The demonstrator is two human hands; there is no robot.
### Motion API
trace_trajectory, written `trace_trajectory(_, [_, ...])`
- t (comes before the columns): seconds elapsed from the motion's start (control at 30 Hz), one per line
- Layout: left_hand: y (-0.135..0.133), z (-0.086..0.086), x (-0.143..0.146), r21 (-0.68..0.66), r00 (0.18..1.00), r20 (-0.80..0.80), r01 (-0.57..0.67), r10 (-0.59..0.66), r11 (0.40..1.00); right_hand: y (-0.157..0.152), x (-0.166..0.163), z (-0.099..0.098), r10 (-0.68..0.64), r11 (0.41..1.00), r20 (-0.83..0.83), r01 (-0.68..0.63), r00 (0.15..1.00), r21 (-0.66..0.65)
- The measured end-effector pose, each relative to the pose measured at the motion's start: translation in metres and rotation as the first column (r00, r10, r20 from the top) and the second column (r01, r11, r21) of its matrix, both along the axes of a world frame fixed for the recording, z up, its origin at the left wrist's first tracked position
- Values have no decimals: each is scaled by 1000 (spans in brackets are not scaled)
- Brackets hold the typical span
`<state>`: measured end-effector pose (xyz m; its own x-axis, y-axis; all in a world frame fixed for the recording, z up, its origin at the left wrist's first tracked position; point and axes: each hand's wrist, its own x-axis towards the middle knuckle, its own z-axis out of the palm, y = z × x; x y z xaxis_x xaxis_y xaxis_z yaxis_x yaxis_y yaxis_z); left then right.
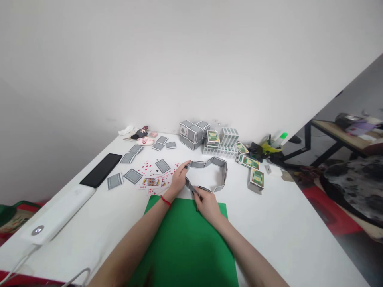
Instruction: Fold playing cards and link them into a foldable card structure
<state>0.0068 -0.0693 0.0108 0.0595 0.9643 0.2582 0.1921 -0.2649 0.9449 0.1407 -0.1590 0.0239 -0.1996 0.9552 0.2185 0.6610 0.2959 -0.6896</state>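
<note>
A ring of linked grey-backed playing cards (214, 173) stands on edge on the white table (284, 223), just beyond a green mat (185, 243). My left hand (178, 179) touches the ring's left end with its fingers close together around a card. My right hand (207, 203) pinches the near end of the ring at the mat's far edge. A red string circles my left wrist. Face-up red-suited cards (152, 175) lie scattered under and left of my left hand.
Folded grey card pieces (131, 163) lie to the left, next to a black phone (101, 170) and a white power bank (56, 217). A card cube (194, 133) and stacked green card boxes (223, 143) stand at the back. More boxes (256, 178) lie right.
</note>
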Motion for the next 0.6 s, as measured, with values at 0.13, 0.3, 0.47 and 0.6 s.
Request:
trace_trajectory(0.13, [-7,21,-17,233,983,-182,6,37,972,-9,11,4,-82,994,5,81,997,77])
trace_trajectory(0.3, [-29,56,-47,231,790,-582,389,-194,892,-13,27,19,-133,985,-5,133,991,114])
trace_trajectory(0.47, [-35,51,-46,83,549,-807,473,-220,877,-1,34,23,-58,995,98,65,994,-72])
trace_trajectory(0.6, [-27,41,-41,85,534,-822,461,-199,883,2,37,21,18,994,204,4,979,-106])
